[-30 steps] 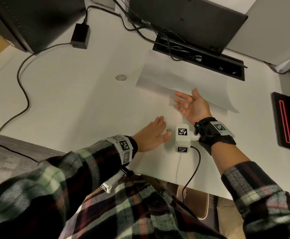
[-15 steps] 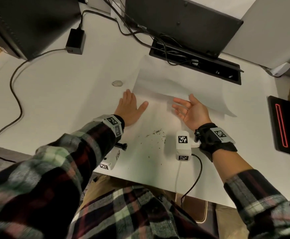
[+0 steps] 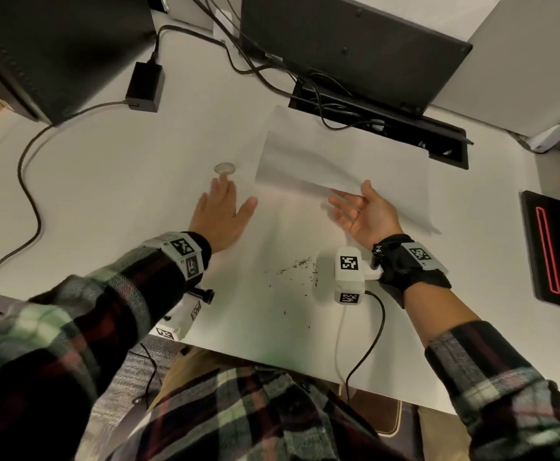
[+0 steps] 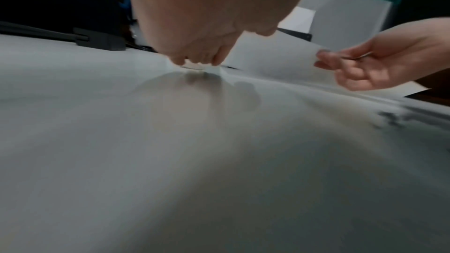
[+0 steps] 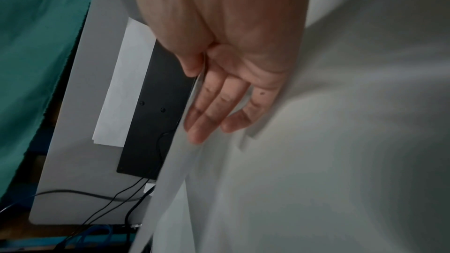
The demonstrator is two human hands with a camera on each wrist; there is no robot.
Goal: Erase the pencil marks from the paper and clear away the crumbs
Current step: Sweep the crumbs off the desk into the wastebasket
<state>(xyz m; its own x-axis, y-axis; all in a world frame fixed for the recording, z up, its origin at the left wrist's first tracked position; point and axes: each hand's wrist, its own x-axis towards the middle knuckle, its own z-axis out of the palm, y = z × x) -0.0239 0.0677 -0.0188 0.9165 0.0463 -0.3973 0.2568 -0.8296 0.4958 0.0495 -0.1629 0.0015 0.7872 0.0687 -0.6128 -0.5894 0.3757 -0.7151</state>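
Beside eraser [image 3: 225, 168], left hand [image 3: 222, 217] farther forward

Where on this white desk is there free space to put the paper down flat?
The widest bare patch of the white desk lies left of the left hand, bordered by the looping black cable and the black power adapter. It is crowded near the front edge, where dark eraser crumbs lie, and behind the lifted white paper sheet, by the black cable tray.

Thin matt white paper [image 3: 321, 161] lies on a smooth, faintly glossy white desk [image 3: 105, 194].
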